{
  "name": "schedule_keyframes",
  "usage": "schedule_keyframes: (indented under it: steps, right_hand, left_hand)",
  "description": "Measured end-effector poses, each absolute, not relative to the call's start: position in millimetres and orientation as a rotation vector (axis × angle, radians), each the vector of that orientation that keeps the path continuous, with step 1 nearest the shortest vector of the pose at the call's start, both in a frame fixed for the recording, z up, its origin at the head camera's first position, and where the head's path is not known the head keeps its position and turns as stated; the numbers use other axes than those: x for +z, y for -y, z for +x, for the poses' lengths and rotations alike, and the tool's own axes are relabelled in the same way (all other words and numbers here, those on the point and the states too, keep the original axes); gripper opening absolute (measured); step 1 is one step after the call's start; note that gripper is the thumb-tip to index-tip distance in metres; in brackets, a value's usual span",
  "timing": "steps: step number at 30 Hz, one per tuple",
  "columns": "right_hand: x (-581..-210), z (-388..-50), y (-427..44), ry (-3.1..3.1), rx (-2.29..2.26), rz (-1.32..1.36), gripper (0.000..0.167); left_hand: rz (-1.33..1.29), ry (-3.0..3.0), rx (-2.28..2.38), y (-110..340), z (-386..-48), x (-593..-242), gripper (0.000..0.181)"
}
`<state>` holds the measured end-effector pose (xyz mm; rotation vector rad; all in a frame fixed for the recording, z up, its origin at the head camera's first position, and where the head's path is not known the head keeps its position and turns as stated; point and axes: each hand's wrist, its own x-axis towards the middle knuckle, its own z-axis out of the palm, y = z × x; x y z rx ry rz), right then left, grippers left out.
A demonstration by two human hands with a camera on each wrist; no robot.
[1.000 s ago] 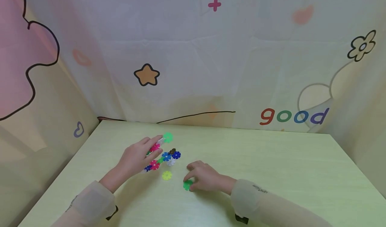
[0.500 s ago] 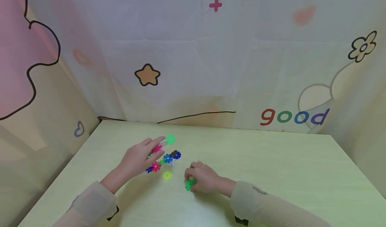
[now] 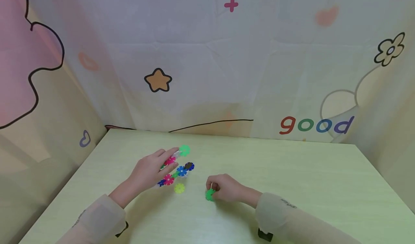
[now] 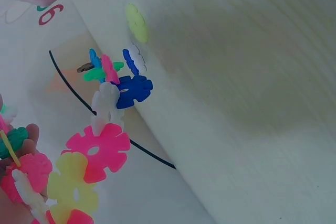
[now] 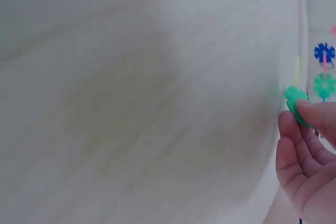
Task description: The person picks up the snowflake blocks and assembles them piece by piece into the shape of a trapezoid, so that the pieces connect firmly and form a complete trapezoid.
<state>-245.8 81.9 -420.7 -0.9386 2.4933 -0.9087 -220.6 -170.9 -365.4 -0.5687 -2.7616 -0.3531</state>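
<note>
My left hand (image 3: 147, 170) holds a chain of joined plastic snowflake discs (image 4: 97, 150) in pink, white, yellow, blue and green. Its fingers partly hide the chain in the head view. A light green disc (image 3: 184, 150) shows beyond the index fingertip, and a blue disc (image 3: 182, 171) is on the chain's near branch. To the right, my right hand (image 3: 228, 189) pinches a green snowflake disc (image 5: 297, 98) between thumb and fingers, apart from the chain. A yellow-green snowflake disc (image 3: 179, 188) lies loose on the table between the hands.
The pale wood table (image 3: 291, 179) extends under both hands. A printed curtain (image 3: 207, 74) with a star, a flower and the word "good" hangs behind its far edge and along the sides.
My right hand has moved a little right with the green disc, its fingers curling more closely around it. The left hand and chain have shifted slightly right. The yellow-green disc stays put.
</note>
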Motion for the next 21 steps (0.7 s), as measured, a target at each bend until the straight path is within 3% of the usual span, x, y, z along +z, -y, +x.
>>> schedule_keyframes:
  steps: [14, 21]
  right_hand:
    - [-387, -255, -116, -2.332, -1.427, -0.740, 0.012]
    - [-371, -249, -121, -2.301, -1.603, -0.775, 0.016]
  left_hand:
    - [-0.797, 2.765, -0.347, 156, -212, -365, 0.046]
    - [-0.930, 2.723, -0.367, 145, -205, -364, 0.042]
